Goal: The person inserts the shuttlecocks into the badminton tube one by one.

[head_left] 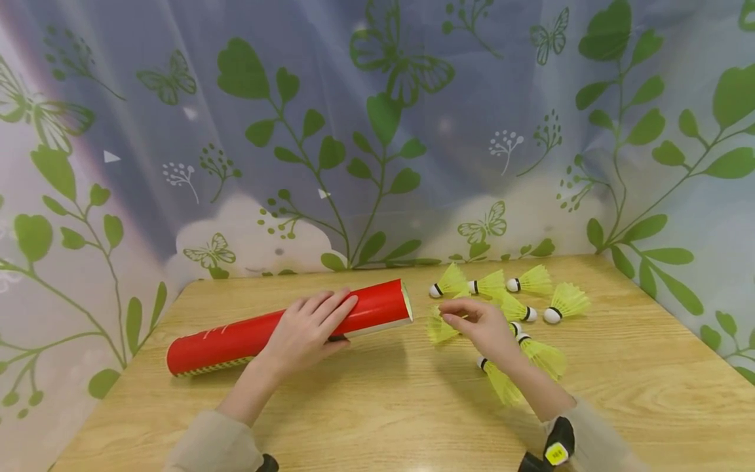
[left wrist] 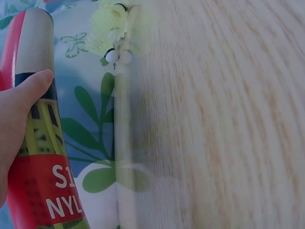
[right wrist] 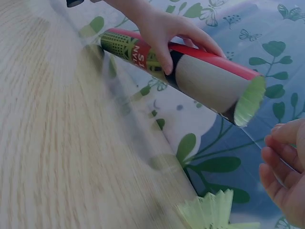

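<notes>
My left hand (head_left: 312, 324) grips a red shuttlecock tube (head_left: 377, 303) around its middle, fingers over the top and thumb along the near side. The tube lies aslant, its mouth end raised and facing right. In the right wrist view, a pale yellow-green ribbed surface (right wrist: 250, 101) shows in the mouth. My right hand (head_left: 486, 328) hovers to the right of the mouth, fingers loosely bent, with nothing seen between them. Just behind its fingertips in the head view lies a yellow shuttlecock (head_left: 438, 328), partly hidden by the hand.
Several yellow shuttlecocks with white bases, such as the rightmost shuttlecock (head_left: 567, 303), lie scattered on the wooden table (head_left: 383, 419) around the right hand. Another shuttlecock (head_left: 501, 383) lies nearer the front. A leaf-patterned curtain (head_left: 413, 164) hangs behind the table.
</notes>
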### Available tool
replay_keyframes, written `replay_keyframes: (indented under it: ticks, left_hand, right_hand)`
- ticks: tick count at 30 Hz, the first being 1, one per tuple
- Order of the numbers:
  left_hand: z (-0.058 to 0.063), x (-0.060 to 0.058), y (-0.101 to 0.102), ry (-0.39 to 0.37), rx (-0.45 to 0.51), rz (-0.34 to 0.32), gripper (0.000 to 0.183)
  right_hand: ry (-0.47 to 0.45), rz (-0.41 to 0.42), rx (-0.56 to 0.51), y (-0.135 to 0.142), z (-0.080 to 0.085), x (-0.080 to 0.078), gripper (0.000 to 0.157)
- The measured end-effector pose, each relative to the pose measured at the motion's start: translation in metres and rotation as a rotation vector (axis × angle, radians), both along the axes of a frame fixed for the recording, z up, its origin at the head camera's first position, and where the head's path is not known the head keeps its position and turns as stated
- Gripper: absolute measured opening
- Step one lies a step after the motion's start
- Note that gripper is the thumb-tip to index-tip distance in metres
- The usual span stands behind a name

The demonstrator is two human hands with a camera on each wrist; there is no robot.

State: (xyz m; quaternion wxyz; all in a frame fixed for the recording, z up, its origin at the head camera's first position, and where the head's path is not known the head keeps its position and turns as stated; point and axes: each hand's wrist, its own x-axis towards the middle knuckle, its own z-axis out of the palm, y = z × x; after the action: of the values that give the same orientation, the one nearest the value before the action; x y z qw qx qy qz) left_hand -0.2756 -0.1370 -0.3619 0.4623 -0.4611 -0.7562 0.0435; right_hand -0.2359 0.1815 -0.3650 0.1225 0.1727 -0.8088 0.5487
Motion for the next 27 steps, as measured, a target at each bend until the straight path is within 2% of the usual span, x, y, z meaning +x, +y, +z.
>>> replay_keyframes:
  ticks: [4,10,16,21,24,27]
  left_hand:
    - [0.001,0.000,0.000,-0.005,0.004,-0.004,0.083]
    - [0.001,0.000,0.001,-0.013,0.000,-0.001,0.082]
    - [0.001,0.000,0.001,-0.008,-0.005,0.000,0.081]
    - [0.001,0.001,0.001,-0.014,-0.009,-0.001,0.081]
    - [0.002,0.001,0.001,-0.019,-0.008,-0.003,0.082]
    - [0.002,0.001,0.002,-0.023,-0.006,-0.004,0.084]
  right_hand:
    - [-0.031,-0.034,0.029,0.019,0.003,0.004,0.025]
    - [0.005,-0.113,0.113,0.052,0.005,0.011,0.027]
    - [-0.002,-0.183,0.152,0.086,0.004,0.019,0.030]
    - [-0.026,-0.243,0.250,0.113,0.001,0.026,0.034]
    - [-0.029,-0.229,0.305,0.125,-0.002,0.029,0.036]
    - [-0.030,-0.177,0.346,0.136,-0.007,0.031,0.039]
